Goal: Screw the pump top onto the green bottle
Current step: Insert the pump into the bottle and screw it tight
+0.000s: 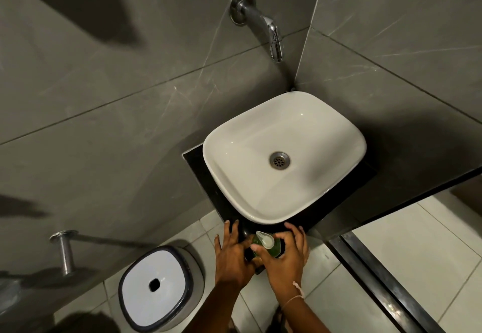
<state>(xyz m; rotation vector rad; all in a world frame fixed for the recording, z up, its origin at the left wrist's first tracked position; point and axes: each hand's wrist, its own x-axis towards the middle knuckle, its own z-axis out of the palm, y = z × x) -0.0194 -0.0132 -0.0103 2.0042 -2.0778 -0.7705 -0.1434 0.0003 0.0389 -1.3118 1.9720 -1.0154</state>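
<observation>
The white sink (284, 155) fills the middle of your view, sitting on a dark table (198, 176) in the corner of grey tiled walls, with a chrome tap (263, 22) on the wall above it. Down on the floor to your left sits a white-lidded bin (155, 284).

Both your hands meet at the near edge of the table, just in front of the sink's front rim. Your left hand (232, 257) lies on the left of the green bottle (273, 248), fingers spread and pointing away from you toward the sink, its thumb side tucked against the bottle's left flank. Whether it really grips the bottle or only steadies it, I cannot tell. Your right hand (287, 257) comes in from the right and curls over the bottle, its fingers (263, 250) wrapped round the neck area under the pump top (265, 238).

The bottle stands upright on the table edge, so its long axis runs nearly straight up at your camera. The pump top sits on that same axis, its pale nozzle pointing away and to the left. The right hand is the nearer one to the collar, so the turning seems to fall to it, while the left holds the body still. Whether the thread has caught is hidden under your fingers.
</observation>
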